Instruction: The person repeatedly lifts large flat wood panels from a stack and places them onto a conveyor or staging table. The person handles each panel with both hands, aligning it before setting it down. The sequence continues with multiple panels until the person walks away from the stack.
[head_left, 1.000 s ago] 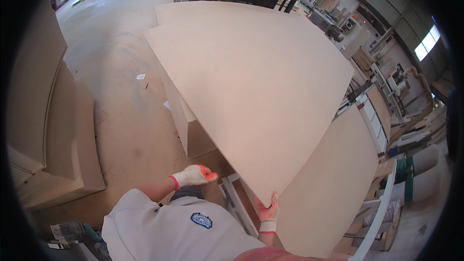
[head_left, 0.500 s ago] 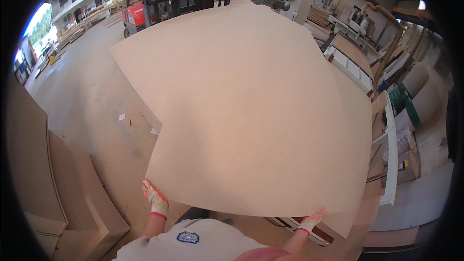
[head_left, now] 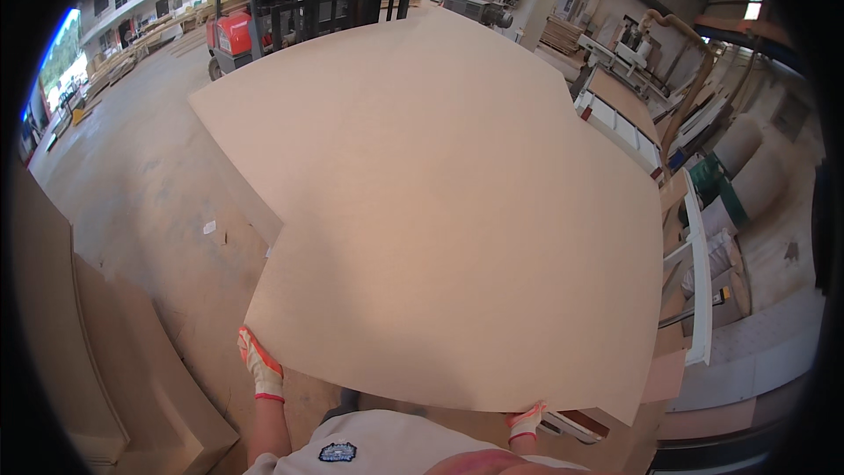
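Note:
A large tan board (head_left: 457,211) spreads across the middle of the view. It looks like a thin wood-fibre sheet, lying over another sheet whose edge shows past a notch at the left. My left hand (head_left: 261,368), in a cream and orange work glove, is closed on the near left corner. At the near edge, further right, my right hand (head_left: 526,422) wears the same kind of glove. Its fingers are bent over the board's edge, partly hidden. Beyond my right hand a board corner juts out above a white-edged frame (head_left: 576,427).
Tan panels (head_left: 132,352) stand at my near left. A red forklift (head_left: 234,32) with a black mast is beyond the board's far edge. To the right are a white metal frame (head_left: 701,273), a roller table (head_left: 620,127) and rolled material (head_left: 738,145). A paper scrap (head_left: 209,227) lies on the floor.
My right hand has shifted left along the near edge. My left hand and the board's near left corner appear slightly further left, as the whole view has also shifted a little.

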The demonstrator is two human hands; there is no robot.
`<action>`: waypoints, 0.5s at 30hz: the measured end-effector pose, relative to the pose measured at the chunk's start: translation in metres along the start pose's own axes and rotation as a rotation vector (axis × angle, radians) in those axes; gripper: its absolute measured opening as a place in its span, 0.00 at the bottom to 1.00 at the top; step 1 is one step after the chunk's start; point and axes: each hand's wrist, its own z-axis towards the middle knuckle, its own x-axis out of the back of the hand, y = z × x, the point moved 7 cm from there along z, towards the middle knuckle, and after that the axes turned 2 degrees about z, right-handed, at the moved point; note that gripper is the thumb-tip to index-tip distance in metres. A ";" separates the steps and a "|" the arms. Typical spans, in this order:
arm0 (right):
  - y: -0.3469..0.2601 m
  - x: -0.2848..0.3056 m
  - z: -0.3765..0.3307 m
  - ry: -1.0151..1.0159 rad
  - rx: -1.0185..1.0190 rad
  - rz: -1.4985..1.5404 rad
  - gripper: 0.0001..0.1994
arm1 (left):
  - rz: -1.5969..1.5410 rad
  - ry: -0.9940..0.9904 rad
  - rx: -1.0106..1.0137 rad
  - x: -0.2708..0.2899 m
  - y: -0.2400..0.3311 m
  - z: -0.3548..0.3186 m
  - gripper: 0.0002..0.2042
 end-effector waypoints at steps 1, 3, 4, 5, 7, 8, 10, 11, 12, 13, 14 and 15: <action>0.025 0.010 -0.006 0.112 -0.033 -0.019 0.28 | -0.044 -0.001 0.073 -0.005 0.010 0.017 0.31; 0.073 0.016 -0.021 0.149 -0.094 -0.023 0.32 | -0.076 -0.010 0.140 -0.018 0.038 0.045 0.33; 0.096 0.018 -0.027 0.176 -0.124 0.001 0.34 | -0.067 -0.021 0.133 -0.027 0.055 0.058 0.33; 0.115 0.022 -0.035 0.203 -0.129 -0.024 0.34 | -0.054 -0.031 0.130 -0.033 0.071 0.069 0.34; 0.145 0.032 -0.046 0.259 -0.169 -0.047 0.35 | -0.098 -0.219 0.186 -0.052 0.094 0.084 0.34; 0.155 0.038 -0.051 0.296 -0.192 -0.046 0.35 | -0.099 -0.262 0.172 -0.063 0.103 0.093 0.34; 0.164 0.049 -0.058 0.359 -0.219 -0.045 0.36 | -0.065 -0.313 0.102 -0.078 0.115 0.103 0.34; 0.163 0.056 -0.059 0.399 -0.221 -0.044 0.36 | -0.036 -0.442 0.079 -0.091 0.117 0.099 0.34; 0.157 0.065 -0.059 0.433 -0.221 -0.046 0.36 | -0.021 -0.393 0.143 -0.095 0.106 0.097 0.33; 0.149 0.073 -0.058 0.473 -0.219 -0.050 0.37 | -0.017 -0.394 0.152 -0.101 0.100 0.089 0.33; 0.137 0.082 -0.056 0.506 -0.211 -0.048 0.37 | -0.025 -0.436 0.167 -0.110 0.088 0.075 0.33; 0.124 0.091 -0.054 0.547 -0.216 -0.066 0.37 | -0.037 -0.488 0.219 -0.121 0.078 0.058 0.33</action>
